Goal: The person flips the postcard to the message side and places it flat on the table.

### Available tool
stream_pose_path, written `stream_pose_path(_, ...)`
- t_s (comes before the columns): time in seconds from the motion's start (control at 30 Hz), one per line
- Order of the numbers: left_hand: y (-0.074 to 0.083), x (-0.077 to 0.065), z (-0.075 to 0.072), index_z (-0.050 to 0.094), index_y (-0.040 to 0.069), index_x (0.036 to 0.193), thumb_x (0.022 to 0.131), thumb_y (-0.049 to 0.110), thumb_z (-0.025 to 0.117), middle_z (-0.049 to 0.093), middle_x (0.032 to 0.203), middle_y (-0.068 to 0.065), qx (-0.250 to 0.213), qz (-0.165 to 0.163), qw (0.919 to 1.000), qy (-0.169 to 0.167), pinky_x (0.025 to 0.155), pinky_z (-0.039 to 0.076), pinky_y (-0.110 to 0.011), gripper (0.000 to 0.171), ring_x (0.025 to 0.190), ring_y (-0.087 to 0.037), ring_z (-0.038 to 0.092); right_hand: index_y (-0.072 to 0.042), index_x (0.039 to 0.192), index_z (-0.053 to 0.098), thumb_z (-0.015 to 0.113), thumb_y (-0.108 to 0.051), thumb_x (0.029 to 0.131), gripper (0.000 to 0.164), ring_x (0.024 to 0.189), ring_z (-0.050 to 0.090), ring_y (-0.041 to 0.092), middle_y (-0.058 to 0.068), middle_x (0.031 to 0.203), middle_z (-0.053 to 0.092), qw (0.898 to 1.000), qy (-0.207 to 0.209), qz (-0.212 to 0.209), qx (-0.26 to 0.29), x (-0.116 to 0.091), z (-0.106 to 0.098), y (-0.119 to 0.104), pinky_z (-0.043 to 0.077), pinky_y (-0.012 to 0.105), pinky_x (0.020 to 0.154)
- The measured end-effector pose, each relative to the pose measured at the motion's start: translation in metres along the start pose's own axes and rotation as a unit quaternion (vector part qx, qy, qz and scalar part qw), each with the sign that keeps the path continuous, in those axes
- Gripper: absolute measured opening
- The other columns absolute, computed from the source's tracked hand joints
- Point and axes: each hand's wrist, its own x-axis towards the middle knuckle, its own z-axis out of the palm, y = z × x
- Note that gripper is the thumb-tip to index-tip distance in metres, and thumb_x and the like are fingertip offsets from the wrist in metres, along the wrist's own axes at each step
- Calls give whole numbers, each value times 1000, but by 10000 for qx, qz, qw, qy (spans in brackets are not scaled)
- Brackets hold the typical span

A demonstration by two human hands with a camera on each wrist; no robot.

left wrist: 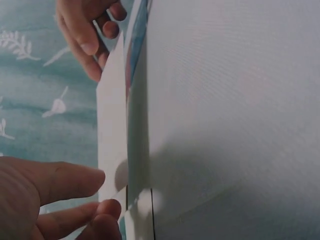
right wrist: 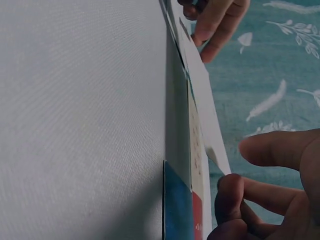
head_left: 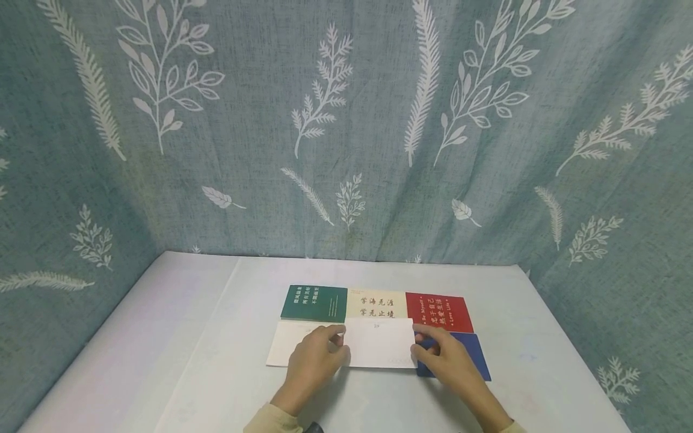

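A white card [head_left: 379,344] is held level by both hands over the front middle of a two-row layout of flat printed cards. My left hand [head_left: 318,353] pinches its left edge between thumb and fingers. At the right edge, my right hand [head_left: 445,355] grips it the same way. In the right wrist view the white card [right wrist: 204,95] is tilted and raised off the tabletop, its corner at the right fingertips [right wrist: 231,186]. A plain cream card [head_left: 283,344] lies left of it, and a blue card [head_left: 472,353] lies partly under the right hand.
Behind, edge to edge, lie a green card [head_left: 319,304], a cream card with dark lettering [head_left: 377,305] and a red card [head_left: 446,308]. They rest on a pale table [head_left: 216,349]. A teal curtain [head_left: 346,198] with white leaf prints hangs behind the table and at both sides.
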Motion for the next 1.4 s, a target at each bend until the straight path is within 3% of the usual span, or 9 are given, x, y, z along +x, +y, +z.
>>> stream_pose_path(0.57,-3,3,6,74,7,114,82,16,72,71,92,-2,245,-180,9995,-132,57,48,-32,34,74,-15,62,-6,127,70,78,-18,86,43,74,53,13,-5,94,65,9981,-245,-102,-555,7,4,4,47,28,62)
stream_pose_path(0.93,-3,5,5,74,7,115,82,18,70,68,88,1,284,-215,9993,-132,53,44,-30,35,67,-11,56,-4,125,70,77,-21,87,43,74,53,14,-3,94,66,9973,-365,-46,-639,9,5,5,48,30,58)
stream_pose_path(1.4,-1,5,3,74,8,114,84,19,70,70,91,-2,298,-306,9989,-184,52,45,-30,33,68,-12,57,-5,123,72,76,-20,87,40,72,53,15,-3,92,66,9974,-374,19,-620,10,6,6,47,31,56)
